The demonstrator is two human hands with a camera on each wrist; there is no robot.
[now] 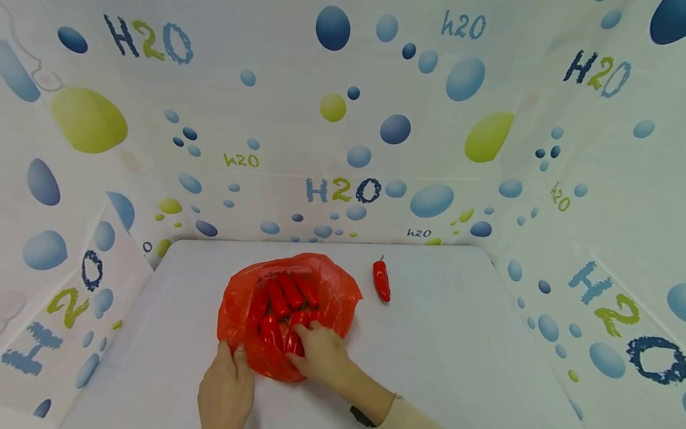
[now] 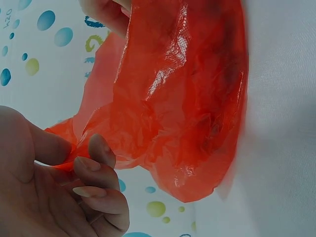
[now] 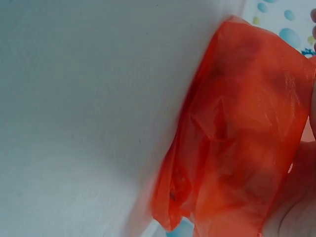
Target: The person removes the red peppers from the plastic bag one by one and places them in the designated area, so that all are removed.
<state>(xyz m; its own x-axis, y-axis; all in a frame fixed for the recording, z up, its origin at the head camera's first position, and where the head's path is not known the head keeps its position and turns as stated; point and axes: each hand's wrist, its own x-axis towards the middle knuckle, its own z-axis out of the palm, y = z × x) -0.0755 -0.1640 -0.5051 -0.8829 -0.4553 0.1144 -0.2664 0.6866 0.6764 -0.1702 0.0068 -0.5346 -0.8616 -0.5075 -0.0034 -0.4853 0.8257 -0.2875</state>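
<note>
An orange-red plastic bag (image 1: 236, 298) stands on the white table with its mouth open, several glossy red chili peppers (image 1: 278, 298) inside. My left hand (image 1: 226, 381) pinches the bag's near left rim; the left wrist view shows this hand (image 2: 74, 182) with the film between thumb and fingers. Reaching into the mouth, my right hand (image 1: 324, 356) has thumb and fingers on either side of a chili pepper (image 1: 294, 344) at the near side. From the right wrist the bag wall (image 3: 242, 123) hides the fingertips and that pepper.
One more red chili pepper (image 1: 382, 280) lies alone on the table (image 1: 455, 333), right of the bag. A patterned curtain (image 1: 278, 119) with drops and H2O lettering surrounds the table at the back and both sides.
</note>
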